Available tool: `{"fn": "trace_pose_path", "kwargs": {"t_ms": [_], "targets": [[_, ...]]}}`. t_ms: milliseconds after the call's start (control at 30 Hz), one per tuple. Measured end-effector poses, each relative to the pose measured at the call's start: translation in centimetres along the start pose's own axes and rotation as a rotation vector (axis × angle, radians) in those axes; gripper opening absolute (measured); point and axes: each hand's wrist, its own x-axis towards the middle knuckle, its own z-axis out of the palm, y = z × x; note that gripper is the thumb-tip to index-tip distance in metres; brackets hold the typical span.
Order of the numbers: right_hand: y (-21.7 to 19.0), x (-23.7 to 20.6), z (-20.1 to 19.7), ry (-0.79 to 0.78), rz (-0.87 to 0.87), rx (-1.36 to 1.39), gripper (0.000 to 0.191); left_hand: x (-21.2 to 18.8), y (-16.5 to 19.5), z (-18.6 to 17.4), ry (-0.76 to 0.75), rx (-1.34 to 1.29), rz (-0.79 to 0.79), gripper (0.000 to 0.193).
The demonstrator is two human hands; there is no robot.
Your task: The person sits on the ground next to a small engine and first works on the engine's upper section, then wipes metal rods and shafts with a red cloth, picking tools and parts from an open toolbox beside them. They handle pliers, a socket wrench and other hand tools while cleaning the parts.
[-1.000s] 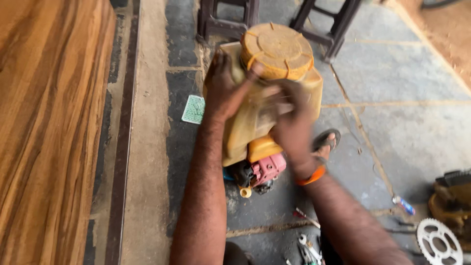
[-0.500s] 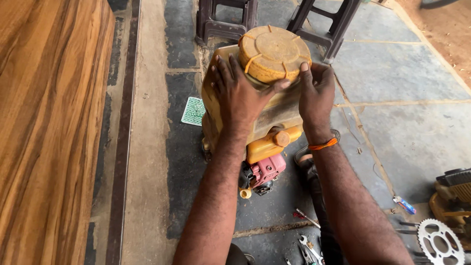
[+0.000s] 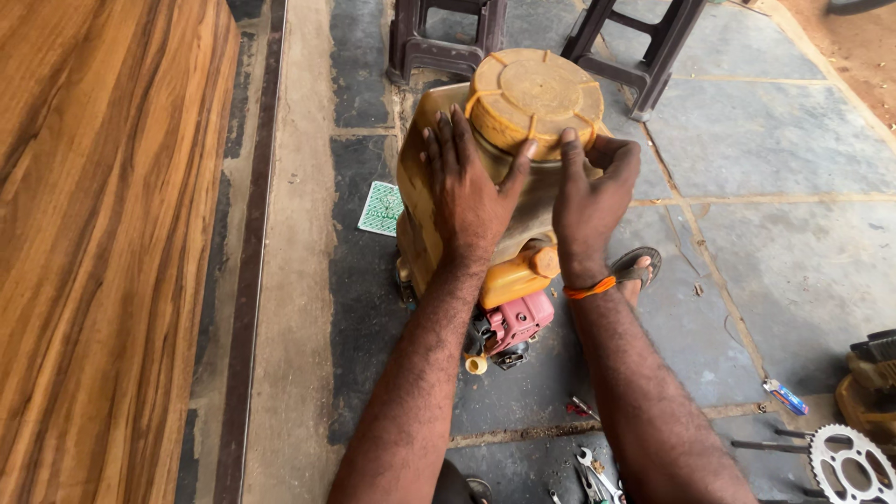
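Both hands rest on a yellow tank (image 3: 439,210) standing on the stone floor (image 3: 747,149). Left hand (image 3: 467,191) lies flat on the tank's shoulder, fingers (image 3: 448,140) spread and pointing away, thumb tip touching the rim of the big round yellow cap (image 3: 532,98). Right hand (image 3: 588,191) sits just beside it on the right, fingers curled around the far side under the cap, forefinger tip touching the cap edge. Neither hand is closed on anything; both press open-palmed against the tank. An orange band (image 3: 590,289) is on the right wrist.

Below the tank: a smaller yellow part (image 3: 513,275) and a pink engine piece (image 3: 518,322), touching the tank's lower end. A sandalled foot (image 3: 635,271) is just right of the right wrist.

Green patterned card (image 3: 381,207) lies on the floor left of the tank. Two dark plastic stools (image 3: 439,42) stand behind it. Wooden surface (image 3: 103,233) fills the left side. Wrenches (image 3: 593,476) lie near the bottom edge, a sprocket (image 3: 849,462) at the bottom right.
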Motion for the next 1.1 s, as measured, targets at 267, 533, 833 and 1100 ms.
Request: {"fn": "trace_pose_path", "kwargs": {"t_ms": [267, 533, 833, 1100], "targets": [[2.3, 8.9, -0.7, -0.380, 0.004, 0.405, 0.060, -0.8, 0.8, -0.3, 0.084, -0.037, -0.043, 0.097], [4.7, 12.3, 2.5, -0.641, 0.225, 0.349, 0.069, -1.4, 1.0, -0.7, 0.115, -0.089, -0.039, 0.094], [6.0, 10.0, 3.4, -0.209, 0.074, 0.317, 0.063, -1.3, 1.0, -1.0, 0.089, -0.030, -0.041, 0.094], [7.4, 10.3, 2.8, -0.242, 0.218, 0.379, 0.070, -1.5, 1.1, -1.3, 0.100, -0.076, -0.073, 0.081]]}}
